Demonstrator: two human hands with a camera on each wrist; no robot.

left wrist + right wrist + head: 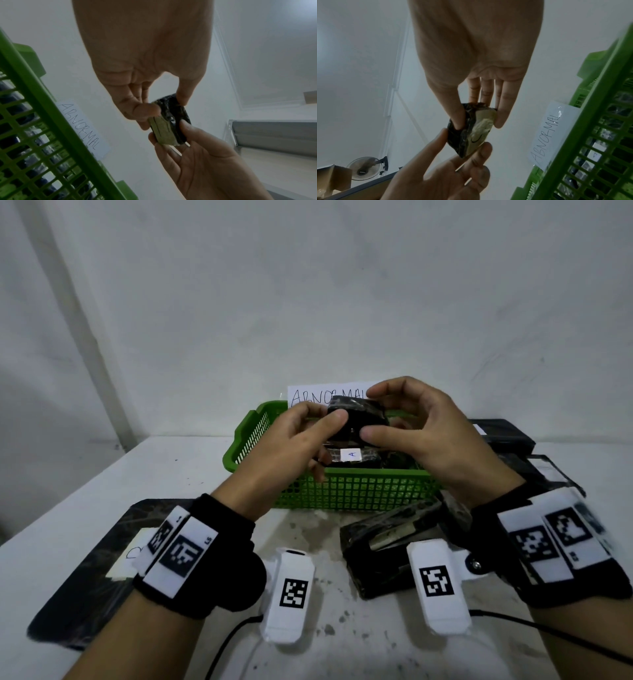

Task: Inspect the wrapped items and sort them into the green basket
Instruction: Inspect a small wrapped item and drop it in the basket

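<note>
A small item wrapped in black film hangs in the air over the green basket, held from both sides. My left hand pinches its left end between thumb and fingers. My right hand pinches the right end, thumb below and fingers on top. In the left wrist view the wrapped item shows a pale olive face. The right wrist view shows that same pale face on the wrapped item. Inside the basket lies another black wrapped item with a white "A" label.
A paper sign reading "ABNORMAL" stands behind the basket. More black wrapped items lie in front of it, and flat black packages lie at the right. A flat black sheet with white paper lies at the left.
</note>
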